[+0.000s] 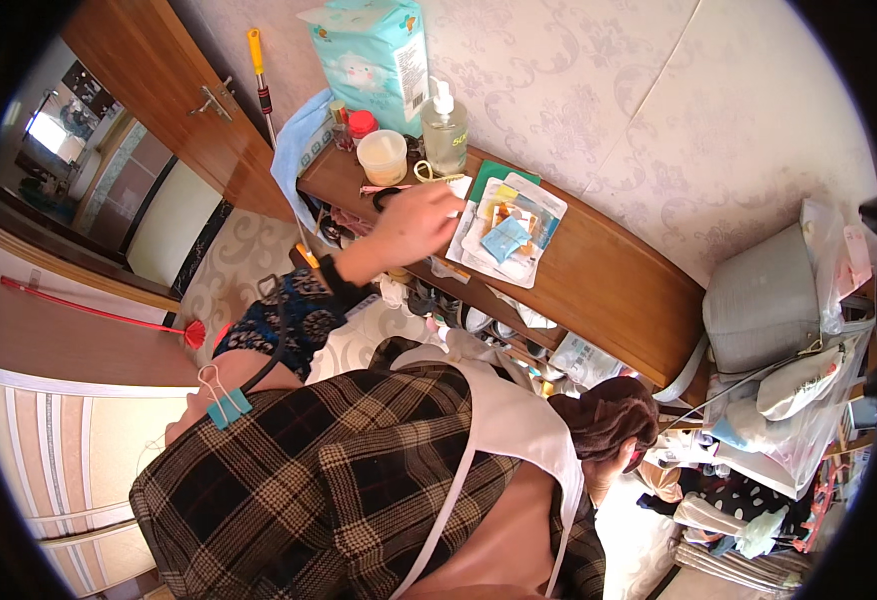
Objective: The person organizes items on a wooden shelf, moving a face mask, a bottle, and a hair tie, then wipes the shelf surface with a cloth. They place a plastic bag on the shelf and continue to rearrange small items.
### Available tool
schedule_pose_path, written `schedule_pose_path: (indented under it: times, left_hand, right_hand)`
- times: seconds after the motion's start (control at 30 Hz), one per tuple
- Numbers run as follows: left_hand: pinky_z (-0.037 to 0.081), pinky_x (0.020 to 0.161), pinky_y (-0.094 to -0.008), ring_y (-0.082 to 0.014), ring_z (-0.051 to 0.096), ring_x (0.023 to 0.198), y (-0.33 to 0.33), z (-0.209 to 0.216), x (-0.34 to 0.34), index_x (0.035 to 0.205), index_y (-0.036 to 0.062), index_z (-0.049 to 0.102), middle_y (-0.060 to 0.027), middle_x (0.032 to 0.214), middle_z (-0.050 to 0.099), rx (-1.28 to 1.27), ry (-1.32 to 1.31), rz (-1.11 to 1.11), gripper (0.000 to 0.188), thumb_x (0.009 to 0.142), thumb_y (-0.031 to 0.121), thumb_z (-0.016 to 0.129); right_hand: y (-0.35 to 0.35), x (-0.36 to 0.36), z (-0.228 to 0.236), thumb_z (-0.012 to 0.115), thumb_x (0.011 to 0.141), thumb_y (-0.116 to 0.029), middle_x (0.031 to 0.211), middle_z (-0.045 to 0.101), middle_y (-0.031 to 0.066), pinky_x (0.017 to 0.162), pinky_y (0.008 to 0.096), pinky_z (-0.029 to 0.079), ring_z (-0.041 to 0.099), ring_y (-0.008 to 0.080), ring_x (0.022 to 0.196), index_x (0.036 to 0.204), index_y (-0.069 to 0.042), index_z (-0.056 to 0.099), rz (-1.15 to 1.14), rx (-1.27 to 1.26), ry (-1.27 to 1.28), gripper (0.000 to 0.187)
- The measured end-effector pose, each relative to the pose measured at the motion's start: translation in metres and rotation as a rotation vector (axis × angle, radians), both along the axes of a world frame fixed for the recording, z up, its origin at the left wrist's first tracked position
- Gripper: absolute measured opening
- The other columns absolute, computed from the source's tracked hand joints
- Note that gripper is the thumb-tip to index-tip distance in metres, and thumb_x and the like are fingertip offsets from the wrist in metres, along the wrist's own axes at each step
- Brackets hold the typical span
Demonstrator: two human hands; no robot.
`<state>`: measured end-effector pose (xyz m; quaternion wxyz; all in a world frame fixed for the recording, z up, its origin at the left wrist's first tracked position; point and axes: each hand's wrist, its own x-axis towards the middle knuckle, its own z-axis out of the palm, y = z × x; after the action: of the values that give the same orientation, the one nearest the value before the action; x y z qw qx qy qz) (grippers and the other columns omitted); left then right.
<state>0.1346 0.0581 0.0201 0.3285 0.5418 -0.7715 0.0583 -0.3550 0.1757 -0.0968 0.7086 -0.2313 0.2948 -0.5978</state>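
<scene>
My left hand (pixel 419 220) is over the wooden shelf top, its fingers bent together at the left edge of some flat plastic packets (pixel 534 262). What its fingertips hold, if anything, is hidden. A small blue sachet (pixel 506 241) lies on top of those packets. Beside the thumb a black loop (pixel 386 197) shows, too covered to name. My right hand (pixel 614 468), low and to the right, is closed on a bunched dark brown plush cloth (pixel 614 412). Part of that hand is behind the cloth.
A clear pump bottle (pixel 446 135), a white tub (pixel 383 158), a red-lidded jar (pixel 362 124) and a turquoise package (pixel 374 65) stand at the shelf's back left. Shoes (pixel 479 320) fill the rack below. A grey bag (pixel 764 300) stands right, a wooden door (pixel 174 90) left.
</scene>
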Motion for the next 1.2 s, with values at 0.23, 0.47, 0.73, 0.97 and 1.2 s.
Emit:
schedule_pose_path:
  times: [0.23,0.47,0.73,0.97,1.2]
  left_hand:
    - [0.050,0.071,-0.0409,-0.0296,0.059,0.084,-0.046,-0.013,-0.046,0.089,0.0060,0.061,-0.0096,0.088,0.054,0.018,-0.100,-0.259,0.013,0.077,0.004,0.067]
    - [0.051,0.073,-0.0416,-0.0307,0.059,0.083,-0.059,-0.019,-0.062,0.080,0.0033,0.059,-0.0120,0.085,0.055,0.023,-0.357,-0.343,0.010,0.072,0.007,0.062]
    - [0.052,0.070,-0.0416,-0.0287,0.062,0.082,-0.070,-0.013,-0.078,0.076,0.0070,0.065,-0.0107,0.084,0.057,0.064,-0.590,-0.370,0.009,0.076,0.013,0.059]
    - [0.050,0.064,-0.0442,-0.0345,0.062,0.078,-0.089,-0.011,-0.066,0.075,0.0034,0.057,-0.0139,0.085,0.057,0.256,-0.375,-0.386,0.008,0.079,0.010,0.061]
    - [0.051,0.076,-0.0288,-0.0123,0.061,0.077,-0.111,0.022,-0.024,0.092,0.0059,0.058,-0.0026,0.081,0.063,0.833,0.791,-0.393,0.008,0.096,0.013,0.055]
  right_hand:
    - [0.004,0.005,-0.004,0.064,0.090,-0.051,0.145,0.048,0.0197,0.117,0.0525,0.031,0.046,0.0385,0.135,0.149,0.000,0.033,0.064,-0.036,0.027,0.083]
    - [0.019,0.005,-0.004,0.065,0.089,-0.049,0.145,0.048,0.0179,0.115,0.0517,0.034,0.048,0.0353,0.133,0.148,-0.001,0.035,-0.004,0.014,-0.002,0.082]
    - [0.019,0.016,0.006,0.070,0.085,-0.041,0.142,0.051,0.0159,0.114,0.0441,0.037,0.050,0.0308,0.131,0.144,0.002,0.040,-0.072,0.004,0.024,0.078]
    - [0.019,0.021,0.019,0.071,0.086,-0.037,0.144,0.050,0.0147,0.115,0.0427,0.036,0.049,0.0304,0.133,0.145,0.000,0.039,-0.076,0.001,-0.029,0.077]
    - [0.028,0.016,0.014,0.064,0.090,-0.047,0.148,0.046,0.0157,0.116,0.0471,0.033,0.045,0.0327,0.136,0.149,-0.001,0.035,-0.052,0.018,0.033,0.081]
